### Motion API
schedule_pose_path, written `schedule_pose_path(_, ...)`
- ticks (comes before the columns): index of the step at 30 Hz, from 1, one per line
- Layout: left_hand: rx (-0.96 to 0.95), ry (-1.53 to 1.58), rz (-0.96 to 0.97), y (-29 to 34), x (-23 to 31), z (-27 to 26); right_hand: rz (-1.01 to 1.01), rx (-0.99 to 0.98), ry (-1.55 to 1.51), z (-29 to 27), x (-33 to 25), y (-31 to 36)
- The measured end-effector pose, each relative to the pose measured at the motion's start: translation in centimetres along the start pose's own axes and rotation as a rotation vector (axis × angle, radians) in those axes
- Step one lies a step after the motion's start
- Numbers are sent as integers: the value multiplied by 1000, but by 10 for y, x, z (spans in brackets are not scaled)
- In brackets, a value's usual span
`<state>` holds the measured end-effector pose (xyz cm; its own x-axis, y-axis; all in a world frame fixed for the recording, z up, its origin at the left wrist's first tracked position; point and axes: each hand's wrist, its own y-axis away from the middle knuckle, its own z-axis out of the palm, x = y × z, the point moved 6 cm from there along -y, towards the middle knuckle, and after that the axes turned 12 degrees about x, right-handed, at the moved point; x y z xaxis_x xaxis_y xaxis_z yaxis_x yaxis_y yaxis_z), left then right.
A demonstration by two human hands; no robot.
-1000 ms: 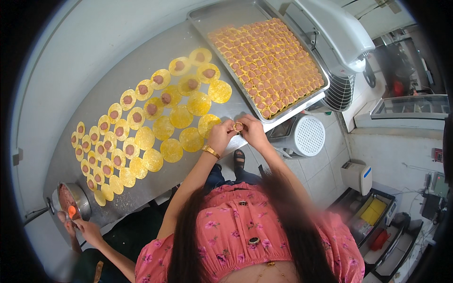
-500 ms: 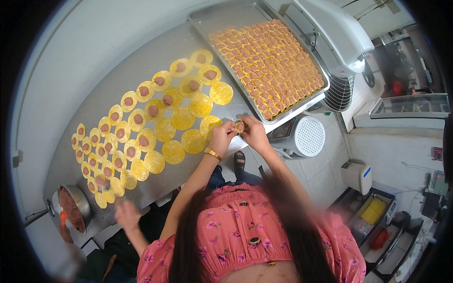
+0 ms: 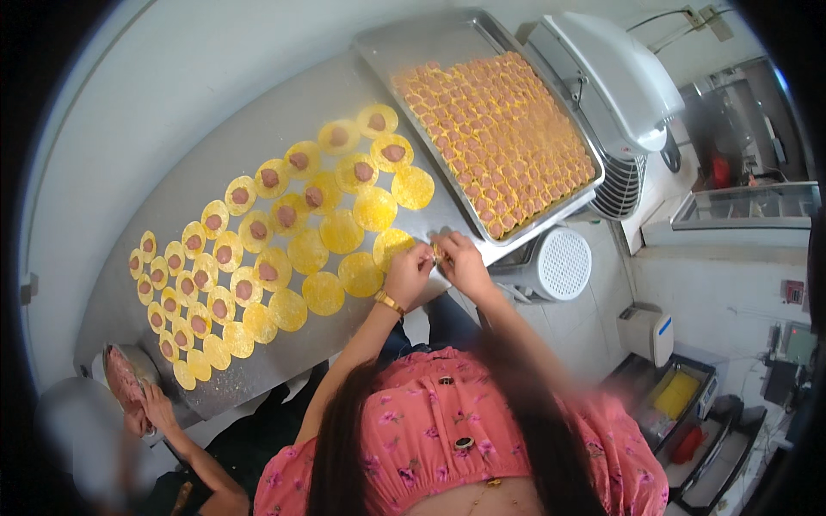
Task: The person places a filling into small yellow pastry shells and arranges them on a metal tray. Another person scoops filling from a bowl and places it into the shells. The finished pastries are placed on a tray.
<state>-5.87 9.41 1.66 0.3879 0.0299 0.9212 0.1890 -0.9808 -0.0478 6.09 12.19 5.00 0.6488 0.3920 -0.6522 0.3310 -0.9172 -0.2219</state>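
Note:
My left hand [image 3: 409,273], with a gold watch at its wrist, and my right hand [image 3: 463,262] meet at the table's front edge. Their fingers pinch a small open-topped dumpling [image 3: 437,254] of yellow wrapper around pink meat, mostly covered by the fingers. Close to my left hand lies a bare yellow round wrapper [image 3: 392,247]. Rows of such wrappers spread leftward over the steel table [image 3: 249,138], many with a lump of pink filling [image 3: 268,178]. Beyond my right hand, a metal tray [image 3: 379,53] holds tightly packed finished dumplings [image 3: 499,142].
At the far left, a co-worker's hand [image 3: 158,408] reaches to a metal bowl of pink filling [image 3: 125,378]. A white machine with a wire guard [image 3: 602,77] stands behind the tray. A white round stool [image 3: 564,265] stands right of the table.
The co-worker's hand has moved from the near wrappers left to the filling bowl, which now looks tilted. My hands stay together, fingers closing further round the dumpling. The view has shifted slightly.

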Motion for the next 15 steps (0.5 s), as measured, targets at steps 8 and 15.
schedule_pose_path(8, 18, 159, -286, 20, 5, -34, -106, -149, -338, -50, 22, -117)
schedule_pose_path(15, 348, 241, -530, 73, 22, -59, -60, -45, -179, -70, 114, -378)
